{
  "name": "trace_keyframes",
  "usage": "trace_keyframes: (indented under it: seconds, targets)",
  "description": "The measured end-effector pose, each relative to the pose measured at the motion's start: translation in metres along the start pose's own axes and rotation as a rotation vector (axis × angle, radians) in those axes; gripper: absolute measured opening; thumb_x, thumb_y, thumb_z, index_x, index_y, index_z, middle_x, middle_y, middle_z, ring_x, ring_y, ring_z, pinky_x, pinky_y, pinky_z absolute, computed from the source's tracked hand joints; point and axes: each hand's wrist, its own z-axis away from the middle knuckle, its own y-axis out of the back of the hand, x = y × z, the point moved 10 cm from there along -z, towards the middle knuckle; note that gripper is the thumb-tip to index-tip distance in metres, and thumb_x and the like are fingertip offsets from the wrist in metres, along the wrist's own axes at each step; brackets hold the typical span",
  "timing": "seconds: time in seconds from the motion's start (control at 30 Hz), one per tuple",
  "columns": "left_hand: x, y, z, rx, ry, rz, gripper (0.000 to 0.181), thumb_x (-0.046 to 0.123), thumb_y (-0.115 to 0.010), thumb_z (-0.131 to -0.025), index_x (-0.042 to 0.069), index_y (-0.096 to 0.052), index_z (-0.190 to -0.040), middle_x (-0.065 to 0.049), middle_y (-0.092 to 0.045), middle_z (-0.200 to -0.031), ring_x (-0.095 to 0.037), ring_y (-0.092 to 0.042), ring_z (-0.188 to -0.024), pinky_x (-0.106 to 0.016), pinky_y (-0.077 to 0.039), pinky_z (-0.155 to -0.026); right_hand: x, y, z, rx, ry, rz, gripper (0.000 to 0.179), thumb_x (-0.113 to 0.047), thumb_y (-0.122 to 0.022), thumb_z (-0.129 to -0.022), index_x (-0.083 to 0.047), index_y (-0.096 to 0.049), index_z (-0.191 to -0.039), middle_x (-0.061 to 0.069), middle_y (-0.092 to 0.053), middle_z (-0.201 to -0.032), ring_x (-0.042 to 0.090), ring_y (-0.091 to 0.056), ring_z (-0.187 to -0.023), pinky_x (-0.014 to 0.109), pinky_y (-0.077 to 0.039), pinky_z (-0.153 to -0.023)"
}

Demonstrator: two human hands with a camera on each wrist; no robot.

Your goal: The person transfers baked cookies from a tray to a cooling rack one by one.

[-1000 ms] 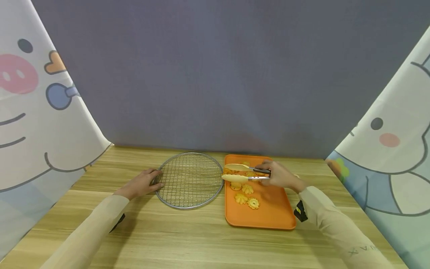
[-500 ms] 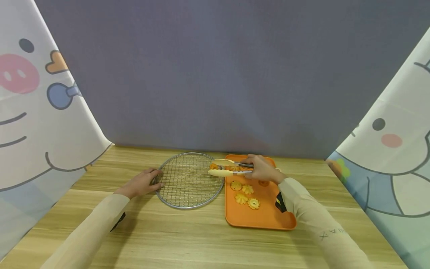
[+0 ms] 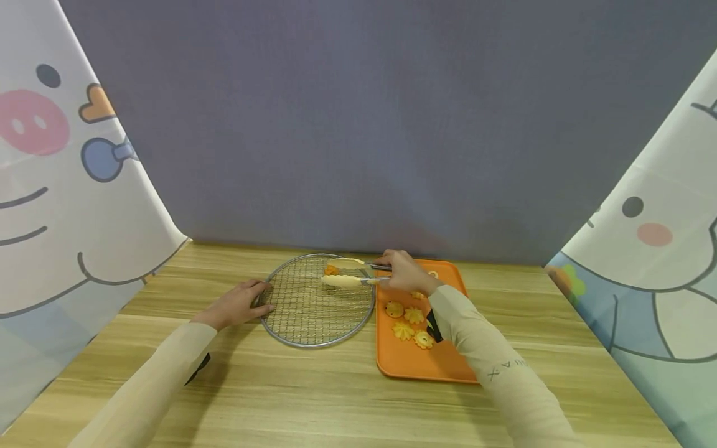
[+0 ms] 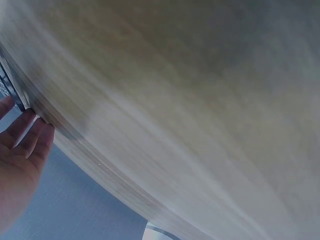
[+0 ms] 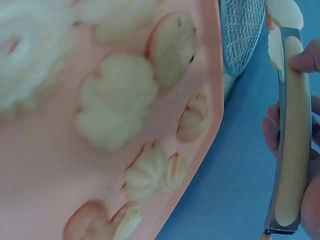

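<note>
My right hand [image 3: 404, 274] grips a pair of tongs [image 5: 295, 135] by the handles. Between the tongs' cream tips, over the round wire rack [image 3: 313, 317], sits an orange-brown cookie [image 3: 331, 270]; whether it touches the mesh I cannot tell. My left hand [image 3: 238, 305] lies at the rack's left rim, fingers [image 4: 42, 142] fairly straight and touching the edge. Under my right forearm is an orange tray [image 3: 403, 364] bearing several flower-shaped cookies [image 3: 403, 330], partly hidden by the hand and sleeve.
A wooden table [image 3: 302, 398] carries rack and tray side by side, the tray on the right. A grey-blue backdrop [image 3: 358, 137] rises behind them. Cartoon-printed cloths stand at the left [image 3: 112, 218] and right [image 3: 644, 261].
My right hand has moved left from over the tray, carrying the cookie in the tongs above the rack. The left hand has stayed at the rack's rim.
</note>
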Motion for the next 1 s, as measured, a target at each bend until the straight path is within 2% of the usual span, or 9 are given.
trace_keyframes:
  seconds: [0.33, 0.6, 0.83, 1.0]
  targets:
    - [0.003, 0.004, 0.003, 0.009, -0.009, -0.003, 0.054, 0.036, -0.061, -0.087, 0.000, -0.050, -0.126, -0.027, -0.048, -0.126, -0.050, -0.045, -0.113, -0.061, -0.039, -0.091, -0.013, -0.018, -0.026, -0.006, -0.031, -0.050, 0.050, -0.009, -0.067, -0.073, -0.004, -0.058, -0.122, 0.017, -0.057, -0.096, 0.013, -0.026, -0.055, 0.024, -0.023, -0.048]
    - [0.002, 0.003, 0.001, 0.003, -0.005, -0.019, 0.055, 0.037, -0.060, -0.087, 0.000, -0.050, -0.127, -0.027, -0.048, -0.126, -0.050, -0.045, -0.113, -0.061, -0.039, -0.091, -0.022, -0.030, -0.043, 0.005, -0.049, 0.012, 0.053, -0.014, -0.068, -0.075, -0.003, -0.056, -0.125, 0.017, -0.057, -0.096, 0.013, -0.028, -0.056, 0.023, -0.025, -0.048]
    - [0.003, 0.003, 0.000, -0.001, 0.001, -0.022, 0.055, 0.038, -0.060, -0.086, 0.001, -0.050, -0.126, -0.027, -0.048, -0.126, -0.050, -0.045, -0.113, -0.061, -0.040, -0.091, -0.024, -0.043, -0.050, -0.016, -0.115, 0.052, 0.056, -0.019, -0.070, -0.077, -0.004, -0.052, -0.128, 0.010, -0.056, -0.109, 0.012, -0.038, -0.059, 0.025, -0.035, -0.054]
    - [0.004, 0.003, -0.001, -0.003, 0.001, -0.024, 0.055, 0.038, -0.061, -0.086, 0.001, -0.051, -0.126, -0.027, -0.048, -0.127, -0.049, -0.046, -0.114, -0.060, -0.040, -0.092, -0.027, -0.048, -0.053, -0.017, -0.134, 0.092, 0.055, -0.022, -0.071, -0.077, -0.005, -0.054, -0.127, 0.009, -0.055, -0.113, 0.015, -0.055, -0.074, 0.026, -0.043, -0.060]
